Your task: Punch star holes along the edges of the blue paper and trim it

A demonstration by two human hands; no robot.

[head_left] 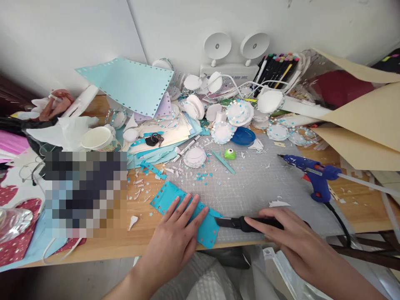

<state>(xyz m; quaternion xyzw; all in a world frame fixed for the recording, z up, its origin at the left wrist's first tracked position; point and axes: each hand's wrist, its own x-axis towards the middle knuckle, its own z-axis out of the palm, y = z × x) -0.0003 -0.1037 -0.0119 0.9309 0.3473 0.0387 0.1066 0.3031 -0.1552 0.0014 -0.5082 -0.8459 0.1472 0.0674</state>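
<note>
My left hand (175, 233) lies flat with fingers spread, pressing a strip of bright blue paper (208, 233) onto the table and the grey cutting mat (250, 179). Small holes are punched along the paper's edges. In my right hand (290, 233) is a black utility knife (246, 223), its index finger stretched along the handle. The dark blade points left and its tip meets the paper's right edge, close to my left fingertips. Beyond the paper are small blue paper stars (203, 177), a green craft punch (230, 154) and teal tweezers (222, 161).
At right a blue glue gun (312, 171) rests with its cable hanging over the edge. White discs with star trim (239, 112), a blue lid (243, 136) and paper sheets (125, 85) crowd the back. A paper cup (96, 138) stands left. Tan card (368, 121) juts in at right.
</note>
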